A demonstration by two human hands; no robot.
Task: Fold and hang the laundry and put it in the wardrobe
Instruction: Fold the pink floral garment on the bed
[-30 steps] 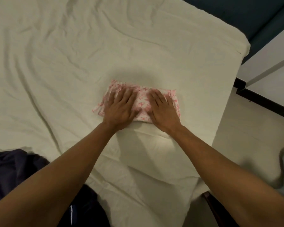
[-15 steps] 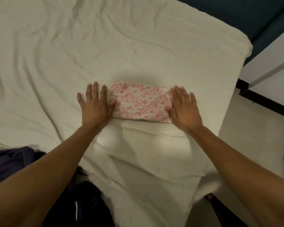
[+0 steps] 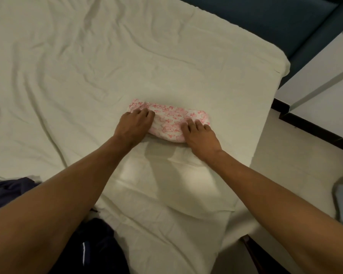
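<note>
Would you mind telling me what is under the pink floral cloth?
The pink floral cloth lies on the bed sheet. Both hands grip its ends; whatever lies beneath it is covered.

Legible text: none. No lettering, label, brand mark, number or sign reads anywhere in the head view. The folded cloth [image 3: 169, 120] carries only a pink floral print, without characters.
</note>
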